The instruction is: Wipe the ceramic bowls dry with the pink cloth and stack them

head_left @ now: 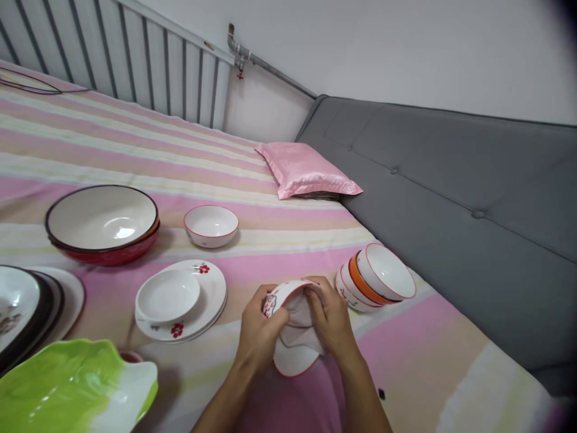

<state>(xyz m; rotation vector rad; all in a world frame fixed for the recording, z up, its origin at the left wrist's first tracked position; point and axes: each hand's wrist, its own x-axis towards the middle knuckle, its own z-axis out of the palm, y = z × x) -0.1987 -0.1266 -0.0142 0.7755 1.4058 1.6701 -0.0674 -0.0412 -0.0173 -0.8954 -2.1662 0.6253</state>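
Observation:
A white bowl [294, 361] with a red rim and a flower pattern is tilted on its side, its opening turned toward me. My left hand [262, 328] grips its left wall, thumb over the rim and fingers behind. Inside the bowl lies a greyish cloth [298, 316]. My right hand [334, 319] presses this cloth against the bowl's upper right wall, closed round both cloth and rim; some of its fingers are hidden. Just right of that hand stands a leaning stack of bowls [376, 279], white ones with an orange one between them.
Left of my hands are a small white dish [167, 296] on flowered plates [215, 294], a single bowl [211, 225] and large red-sided bowls [103, 219]. A green leaf-shaped dish [67, 385] and dark-rimmed plates [18, 313] lie nearer. A pink pillow [311, 167] rests by the grey headboard [433, 174].

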